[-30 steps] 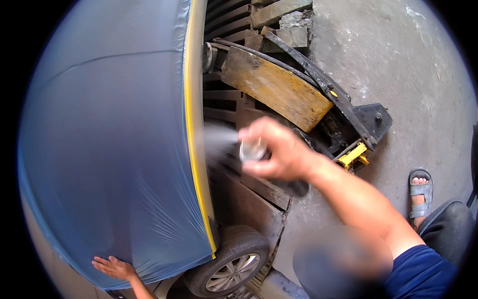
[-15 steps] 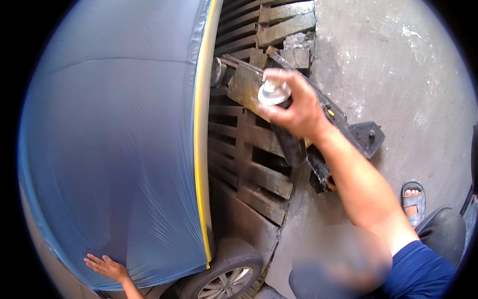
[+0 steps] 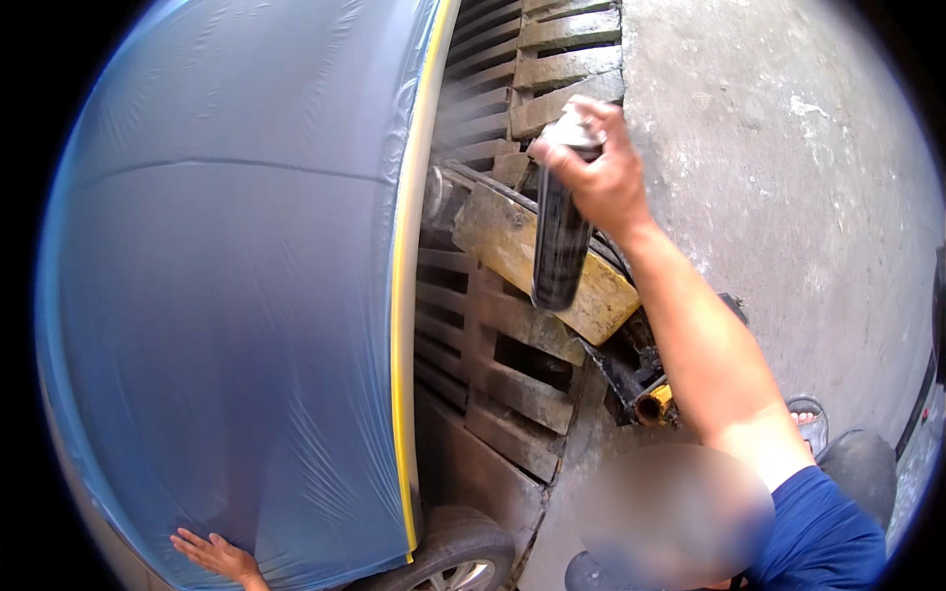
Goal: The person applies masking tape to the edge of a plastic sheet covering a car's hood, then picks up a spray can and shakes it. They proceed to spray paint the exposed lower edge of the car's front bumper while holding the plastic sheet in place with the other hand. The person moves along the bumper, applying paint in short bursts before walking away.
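Above a row of grimy slatted grates (image 3: 512, 335), the right hand (image 3: 596, 167) is wrapped tight around the top of a dark spray can (image 3: 558, 246), which hangs tilted with its base toward the lower left and its nozzle end up under the fingers; a faint mist drifts from the top of the can toward the yellow tape (image 3: 402, 295). That tape runs as a long curved line down the edge of a car body covered in blue plastic sheeting (image 3: 227, 276), which fills the left half of the view. Low at the bottom edge, the left hand (image 3: 219, 554) lies flat and spread on the sheeting, fingers apart, holding nothing, well apart from the right hand. Beneath the can, a worn yellow plank (image 3: 542, 256) rests across a black floor jack (image 3: 631, 364), whose yellow-tipped tube shows near the person's forearm. A tyre (image 3: 458, 557) pokes out under the sheeting at the bottom. To the right spreads bare concrete floor (image 3: 788, 177), where a sandalled foot (image 3: 808, 419) stands just beside the blue sleeve (image 3: 823, 537).
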A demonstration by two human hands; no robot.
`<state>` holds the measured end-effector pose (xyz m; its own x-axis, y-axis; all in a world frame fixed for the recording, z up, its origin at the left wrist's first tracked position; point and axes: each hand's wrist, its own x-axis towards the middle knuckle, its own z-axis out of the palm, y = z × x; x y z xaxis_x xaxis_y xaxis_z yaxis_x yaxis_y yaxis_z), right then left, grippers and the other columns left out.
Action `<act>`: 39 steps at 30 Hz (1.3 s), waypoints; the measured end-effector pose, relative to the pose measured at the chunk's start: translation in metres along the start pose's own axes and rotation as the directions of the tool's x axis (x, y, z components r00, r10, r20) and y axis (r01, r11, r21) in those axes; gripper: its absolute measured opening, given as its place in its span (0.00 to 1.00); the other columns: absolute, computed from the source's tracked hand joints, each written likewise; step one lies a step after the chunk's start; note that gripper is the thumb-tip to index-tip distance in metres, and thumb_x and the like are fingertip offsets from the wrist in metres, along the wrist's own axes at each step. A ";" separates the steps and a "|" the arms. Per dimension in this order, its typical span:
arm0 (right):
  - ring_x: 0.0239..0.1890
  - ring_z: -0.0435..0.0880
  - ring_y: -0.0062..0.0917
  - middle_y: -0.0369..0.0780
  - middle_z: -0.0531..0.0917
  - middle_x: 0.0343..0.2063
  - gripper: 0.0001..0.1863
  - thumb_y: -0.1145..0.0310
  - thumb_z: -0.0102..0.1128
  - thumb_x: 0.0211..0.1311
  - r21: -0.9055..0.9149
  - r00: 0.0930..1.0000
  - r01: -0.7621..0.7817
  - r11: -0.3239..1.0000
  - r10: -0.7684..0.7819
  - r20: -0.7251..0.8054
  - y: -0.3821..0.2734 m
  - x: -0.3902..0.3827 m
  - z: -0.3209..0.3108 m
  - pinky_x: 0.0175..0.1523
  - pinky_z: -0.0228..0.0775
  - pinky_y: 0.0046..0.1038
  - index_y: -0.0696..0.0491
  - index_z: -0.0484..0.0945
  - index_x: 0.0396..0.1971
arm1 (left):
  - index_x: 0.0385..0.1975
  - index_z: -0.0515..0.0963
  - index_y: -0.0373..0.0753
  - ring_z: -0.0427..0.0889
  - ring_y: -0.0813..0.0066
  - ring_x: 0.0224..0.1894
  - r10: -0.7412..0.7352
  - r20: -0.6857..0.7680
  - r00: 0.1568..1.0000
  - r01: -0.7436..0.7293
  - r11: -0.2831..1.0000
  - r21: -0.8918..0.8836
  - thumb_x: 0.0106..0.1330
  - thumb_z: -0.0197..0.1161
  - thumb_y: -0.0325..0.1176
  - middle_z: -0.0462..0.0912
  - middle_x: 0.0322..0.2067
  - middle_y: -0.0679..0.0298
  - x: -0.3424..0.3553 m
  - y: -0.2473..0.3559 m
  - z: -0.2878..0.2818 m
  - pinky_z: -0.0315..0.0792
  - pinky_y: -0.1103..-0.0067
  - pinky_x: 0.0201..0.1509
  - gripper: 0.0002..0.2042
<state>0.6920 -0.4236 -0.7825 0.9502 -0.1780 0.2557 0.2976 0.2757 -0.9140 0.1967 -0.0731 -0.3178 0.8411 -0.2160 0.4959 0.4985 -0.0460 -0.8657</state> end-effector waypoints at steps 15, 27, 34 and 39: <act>0.42 0.79 0.33 0.47 0.77 0.41 0.29 0.64 0.73 0.51 -0.001 0.967 0.204 0.979 -0.201 0.159 -0.019 -0.114 -0.012 0.49 0.73 0.34 0.57 0.71 0.51 | 0.73 0.50 0.46 0.44 0.58 0.75 0.034 -0.037 0.999 -0.034 0.999 -0.009 0.76 0.32 0.53 0.46 0.73 0.57 0.009 0.004 -0.007 0.43 0.61 0.76 0.29; 0.41 0.78 0.25 0.41 0.76 0.40 0.30 0.70 0.74 0.48 0.062 0.958 0.071 0.996 -0.085 0.274 -0.051 -0.197 -0.012 0.48 0.73 0.28 0.57 0.72 0.52 | 0.69 0.55 0.35 0.56 0.45 0.69 -0.292 0.226 0.929 0.301 0.954 -0.006 0.74 0.49 0.47 0.55 0.68 0.41 -0.133 -0.090 -0.016 0.54 0.60 0.71 0.30; 0.41 0.80 0.31 0.43 0.77 0.40 0.29 0.68 0.75 0.47 0.084 0.945 0.173 0.981 -0.189 0.266 -0.058 -0.218 0.008 0.48 0.74 0.30 0.55 0.74 0.51 | 0.72 0.48 0.38 0.48 0.46 0.72 -0.313 0.288 0.905 0.321 0.947 0.020 0.75 0.43 0.51 0.45 0.71 0.43 -0.170 -0.086 -0.013 0.48 0.61 0.74 0.33; 0.45 0.78 0.34 0.44 0.75 0.43 0.31 0.70 0.75 0.44 0.226 0.819 0.071 0.972 -0.186 0.543 -0.071 -0.286 0.020 0.50 0.75 0.31 0.48 0.75 0.53 | 0.71 0.52 0.35 0.56 0.46 0.69 -0.204 0.133 0.970 0.194 0.977 0.084 0.75 0.45 0.50 0.51 0.70 0.42 -0.165 -0.079 -0.014 0.54 0.61 0.71 0.32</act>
<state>0.4008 -0.3731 -0.7846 0.7727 0.3159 0.5506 0.3775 0.4686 -0.7987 0.0155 -0.0473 -0.3323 0.7420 -0.0706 0.6667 0.6681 -0.0046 -0.7441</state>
